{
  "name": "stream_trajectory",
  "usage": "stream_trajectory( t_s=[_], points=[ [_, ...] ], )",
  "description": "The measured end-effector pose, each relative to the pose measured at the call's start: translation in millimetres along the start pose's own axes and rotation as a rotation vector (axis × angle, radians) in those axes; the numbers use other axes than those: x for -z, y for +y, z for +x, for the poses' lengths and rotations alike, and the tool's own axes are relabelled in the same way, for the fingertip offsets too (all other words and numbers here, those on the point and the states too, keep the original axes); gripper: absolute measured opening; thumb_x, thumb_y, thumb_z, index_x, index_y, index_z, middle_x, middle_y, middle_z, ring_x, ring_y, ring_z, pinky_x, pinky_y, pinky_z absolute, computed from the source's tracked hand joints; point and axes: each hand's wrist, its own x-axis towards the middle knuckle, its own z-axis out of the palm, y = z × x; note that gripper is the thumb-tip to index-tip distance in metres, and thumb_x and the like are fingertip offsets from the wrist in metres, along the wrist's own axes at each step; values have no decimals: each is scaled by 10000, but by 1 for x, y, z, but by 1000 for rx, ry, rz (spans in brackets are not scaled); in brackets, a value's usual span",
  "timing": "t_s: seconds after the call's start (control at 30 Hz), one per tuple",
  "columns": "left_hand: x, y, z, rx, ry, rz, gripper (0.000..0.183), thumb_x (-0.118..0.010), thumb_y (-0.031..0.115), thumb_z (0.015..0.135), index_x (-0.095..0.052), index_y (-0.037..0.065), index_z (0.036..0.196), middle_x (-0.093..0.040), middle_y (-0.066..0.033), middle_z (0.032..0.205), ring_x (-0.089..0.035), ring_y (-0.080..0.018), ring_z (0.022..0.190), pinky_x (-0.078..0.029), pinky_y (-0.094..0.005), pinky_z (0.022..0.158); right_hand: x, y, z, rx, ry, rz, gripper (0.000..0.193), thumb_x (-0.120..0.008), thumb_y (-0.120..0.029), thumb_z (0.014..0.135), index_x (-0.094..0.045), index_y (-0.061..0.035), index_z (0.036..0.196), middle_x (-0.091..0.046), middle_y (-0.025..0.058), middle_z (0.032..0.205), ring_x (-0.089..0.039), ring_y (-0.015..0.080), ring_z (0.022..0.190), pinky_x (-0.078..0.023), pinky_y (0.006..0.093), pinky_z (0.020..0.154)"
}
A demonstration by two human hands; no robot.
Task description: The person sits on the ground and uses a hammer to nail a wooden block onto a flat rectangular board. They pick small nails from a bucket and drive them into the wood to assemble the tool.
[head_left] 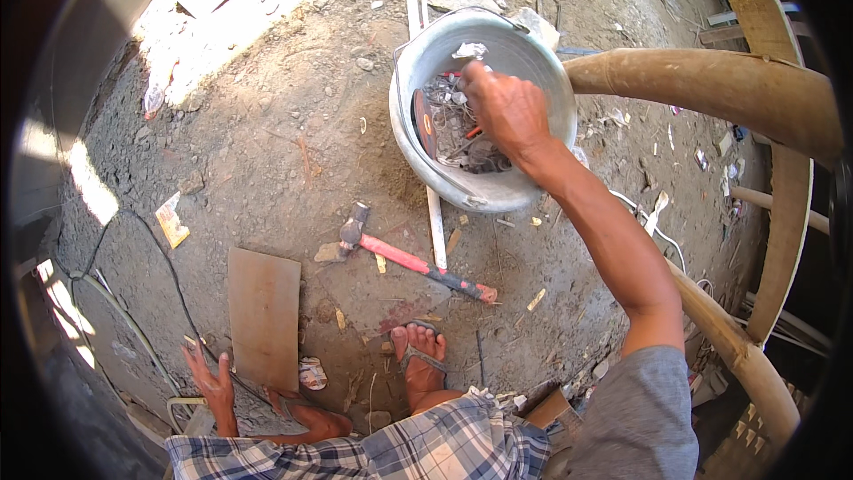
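A grey metal bucket point(415, 40) with a wire handle stands on the dirt. Over its inside is my right hand point(511, 111), fingers curled together; whatever they pinch is hidden and blurred. Just past the fingertips shows a crumpled white scrap point(469, 51). Down in the bucket lie grey bits of debris, some red and orange pieces, and a dark rounded object point(425, 124) with an orange mark leaning on the left wall. My left hand point(213, 384) is low at the left, beside a brown board point(265, 316), its fingers spread and holding nothing.
A hammer point(391, 253) with a red and black handle lies between the bucket and my sandalled foot point(420, 360). A white pipe point(435, 231) runs under the bucket. Bamboo poles point(693, 80) and a wooden plank point(786, 231) stand at right. A dark cable point(178, 284) crosses the left.
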Motion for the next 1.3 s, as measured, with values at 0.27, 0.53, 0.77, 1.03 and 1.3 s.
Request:
stream_trajectory(
  t_s=[0.27, 0.53, 0.77, 1.03, 1.3],
  points=[
    [0, 7, 8, -35, 11, -17, 712, -730, 305, 1050, -458, 44, 1654, -216, -322, 1774, -247, -495, 1636, -251, -584, 1300, -24, -18, 0, -199, -588, -80, 279, -637, -86, 945, -758, 30, 1169, -797, 250, 1063, -790, 414, 1042, -635, 507, 886],
    [-1, 5, 3, -13, 38, -44, 692, -726, 298, 1054, -473, 38, 1644, -227, -335, 1764, -244, -501, 1636, -271, -570, 1299, -37, -34, 0, -275, -516, -85, 299, -649, -114, 933, -762, 37, 1166, -792, 258, 1125, -781, 423, 1086, -630, 515, 918],
    [3, 15, 6, -51, 106, -144, 678, -714, 293, 1065, -472, 52, 1650, -219, -326, 1771, -253, -486, 1638, -280, -561, 1294, -14, -1, 9, -409, -605, 309, 417, -787, -350, 896, -805, 41, 1040, -808, 254, 991, -808, 340, 958, -629, 453, 911],
    [62, 67, 12, -310, -102, -356, 451, -841, 192, 942, -725, 42, 1351, -679, -167, 1276, -637, -281, 1138, -496, -384, 935, 111, -99, -60, -395, -175, 875, 175, -693, -68, 1004, -700, 29, 1149, -740, 59, 905, -686, 99, 798, -575, 264, 729],
    [39, 119, -5, 11, -929, -889, 383, -844, 273, 980, -806, 6, 1252, -825, -100, 1076, -750, -147, 906, -602, -315, 803, -38, -326, -191, -423, -1051, 1668, 165, -696, -105, 1071, -671, -25, 1213, -784, 77, 1066, -764, 169, 945, -625, 343, 860]
  ],
)
